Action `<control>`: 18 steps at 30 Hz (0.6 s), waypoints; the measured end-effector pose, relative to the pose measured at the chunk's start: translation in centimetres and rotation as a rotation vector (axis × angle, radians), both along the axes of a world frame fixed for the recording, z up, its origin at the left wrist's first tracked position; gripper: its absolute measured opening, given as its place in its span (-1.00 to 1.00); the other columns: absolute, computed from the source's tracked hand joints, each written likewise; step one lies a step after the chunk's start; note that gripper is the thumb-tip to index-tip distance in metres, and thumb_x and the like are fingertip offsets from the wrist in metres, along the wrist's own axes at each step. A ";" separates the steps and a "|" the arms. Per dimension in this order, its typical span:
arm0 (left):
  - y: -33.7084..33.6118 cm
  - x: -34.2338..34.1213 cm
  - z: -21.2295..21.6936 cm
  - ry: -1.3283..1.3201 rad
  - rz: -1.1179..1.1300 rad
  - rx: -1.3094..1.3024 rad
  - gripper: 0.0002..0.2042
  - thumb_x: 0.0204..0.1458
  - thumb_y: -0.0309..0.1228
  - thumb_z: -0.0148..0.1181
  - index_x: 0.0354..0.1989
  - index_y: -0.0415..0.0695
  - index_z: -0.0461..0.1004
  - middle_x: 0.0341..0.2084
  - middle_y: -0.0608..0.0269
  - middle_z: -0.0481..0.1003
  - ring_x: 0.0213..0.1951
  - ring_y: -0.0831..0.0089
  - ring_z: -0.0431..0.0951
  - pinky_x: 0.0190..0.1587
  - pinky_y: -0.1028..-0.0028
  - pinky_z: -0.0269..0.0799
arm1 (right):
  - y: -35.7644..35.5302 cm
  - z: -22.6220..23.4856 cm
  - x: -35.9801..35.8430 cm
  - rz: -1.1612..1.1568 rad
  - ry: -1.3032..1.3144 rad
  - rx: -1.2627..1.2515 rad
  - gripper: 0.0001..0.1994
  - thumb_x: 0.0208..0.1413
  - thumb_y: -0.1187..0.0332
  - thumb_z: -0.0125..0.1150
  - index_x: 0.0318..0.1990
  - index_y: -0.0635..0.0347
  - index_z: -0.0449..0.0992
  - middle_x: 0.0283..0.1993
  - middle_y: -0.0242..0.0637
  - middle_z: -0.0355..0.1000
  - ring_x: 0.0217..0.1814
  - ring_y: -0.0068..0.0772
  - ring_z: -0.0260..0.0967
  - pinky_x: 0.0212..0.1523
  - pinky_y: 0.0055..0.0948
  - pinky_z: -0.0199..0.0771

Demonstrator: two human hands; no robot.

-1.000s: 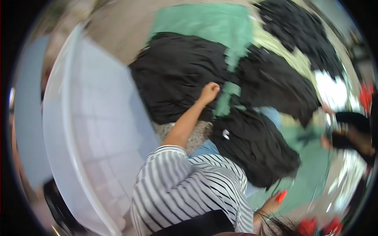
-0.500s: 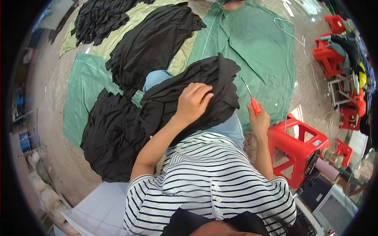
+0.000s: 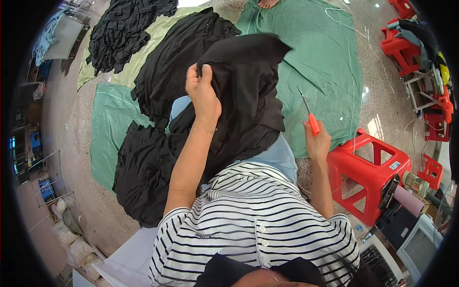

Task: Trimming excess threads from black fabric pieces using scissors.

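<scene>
A black cloth [image 3: 248, 91] lies bunched over the person's lap, its near part below the left grip [image 3: 204, 95] and its lifted part just right of it. That grip is closed, thumb against fingers, pinching the cloth's edge; the lifted far corner is blurred. Well to the right, the right grip [image 3: 318, 143] is wrapped around the handle of a red-handled tool [image 3: 313, 124], whose thin metal shaft points away from the person, apart from the cloth.

Light-blue trousers [image 3: 275, 157] show between the two grips, on the near side. Just beyond the left grip is a black heap [image 3: 177, 57]; another black pile [image 3: 143, 177] sits nearer the person and to its left. A green sheet [image 3: 325, 81] spreads beyond the right grip, and a red stool [image 3: 370, 155] stands right of it.
</scene>
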State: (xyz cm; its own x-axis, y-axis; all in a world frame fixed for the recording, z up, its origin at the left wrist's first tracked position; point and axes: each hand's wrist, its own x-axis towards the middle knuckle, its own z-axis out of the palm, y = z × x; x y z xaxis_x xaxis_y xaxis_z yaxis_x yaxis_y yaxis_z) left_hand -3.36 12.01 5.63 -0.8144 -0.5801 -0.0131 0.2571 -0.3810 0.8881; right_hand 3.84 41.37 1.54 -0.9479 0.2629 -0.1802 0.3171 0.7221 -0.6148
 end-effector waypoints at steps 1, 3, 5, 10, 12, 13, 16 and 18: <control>0.5 0.5 0.1 0.023 -0.029 -0.012 -0.89 0.23 -0.50 0.07 -0.13 -0.26 0.40 -0.24 0.35 0.46 -0.23 0.66 0.41 -0.10 0.63 0.32 | 0.1 -0.2 0.0 -0.002 0.033 0.003 -0.65 0.10 0.02 0.27 -0.23 0.14 0.51 -0.48 0.01 0.47 -0.38 0.14 0.46 -0.33 -0.10 0.40; 2.4 1.6 0.6 0.058 -0.128 -0.035 -0.88 0.23 -0.50 0.07 -0.12 -0.26 0.40 -0.23 0.36 0.46 -0.22 0.68 0.40 -0.09 0.64 0.32 | 0.2 -0.2 -0.2 -0.002 0.066 0.001 -0.65 0.10 0.03 0.27 -0.22 0.14 0.51 -0.47 0.01 0.47 -0.38 0.15 0.45 -0.33 -0.10 0.40; 3.8 2.8 1.6 0.008 -0.332 -0.201 -0.87 0.18 -0.54 0.10 -0.13 -0.24 0.39 -0.25 0.39 0.46 -0.25 0.67 0.42 -0.16 0.63 0.35 | 0.3 0.2 -0.4 -0.023 0.080 -0.009 -0.66 0.11 0.04 0.27 -0.21 0.14 0.51 -0.47 0.01 0.47 -0.38 0.14 0.45 -0.34 -0.10 0.40; 8.2 6.4 0.6 0.318 -0.839 -1.350 -0.87 -0.04 -0.47 0.25 -0.32 -0.12 0.45 -0.08 0.10 0.49 0.13 0.09 0.38 0.15 0.08 0.25 | 1.2 -0.3 -0.7 -0.052 0.166 -0.004 -0.67 0.11 0.05 0.27 -0.23 0.15 0.50 -0.49 0.00 0.46 -0.40 0.14 0.44 -0.36 -0.09 0.38; 8.9 8.5 -2.7 0.260 -0.902 -1.599 -0.82 0.00 -0.41 0.22 -0.21 -0.08 0.47 0.12 0.12 0.40 0.27 0.17 0.27 0.29 0.04 0.07 | 1.4 -0.5 -0.6 -0.075 0.209 -0.006 -0.67 0.12 0.05 0.27 -0.25 0.16 0.49 -0.50 -0.01 0.45 -0.41 0.14 0.43 -0.36 -0.09 0.37; 8.7 9.0 -3.1 0.231 -0.981 -1.677 -0.73 0.00 -0.37 0.24 -0.09 -0.05 0.47 0.22 0.13 0.32 0.33 0.22 0.20 0.33 0.04 0.02 | 1.7 -0.1 -0.6 -0.068 0.192 -0.009 -0.66 0.12 0.05 0.26 -0.25 0.17 0.49 -0.51 0.00 0.45 -0.42 0.14 0.43 -0.37 -0.09 0.37; 7.2 9.2 -2.0 0.323 -0.773 -1.440 -0.74 -0.06 -0.41 0.29 -0.15 -0.08 0.50 0.11 0.14 0.42 0.25 0.17 0.30 0.30 0.10 0.09 | 2.3 0.3 0.0 -0.055 0.169 0.003 -0.65 0.12 0.04 0.26 -0.26 0.17 0.48 -0.51 -0.01 0.44 -0.43 0.13 0.42 -0.37 -0.10 0.36; 4.4 7.8 0.5 0.233 -0.445 -1.487 -0.69 -0.16 -0.51 0.31 -0.16 -0.11 0.51 0.02 0.15 0.47 0.14 0.11 0.38 0.20 0.13 0.19 | 2.4 0.3 0.5 -0.047 0.165 0.015 -0.65 0.12 0.04 0.26 -0.27 0.17 0.48 -0.52 -0.01 0.44 -0.44 0.12 0.42 -0.37 -0.11 0.36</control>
State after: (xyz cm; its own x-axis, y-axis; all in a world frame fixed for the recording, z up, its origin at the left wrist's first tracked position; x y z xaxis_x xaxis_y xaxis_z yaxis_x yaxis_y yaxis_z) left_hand 4.43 16.46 6.11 -0.8196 0.3197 0.4755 0.5463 0.6864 0.4801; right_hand 4.35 43.78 1.83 -0.9508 0.3093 -0.0191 0.2467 0.7182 -0.6507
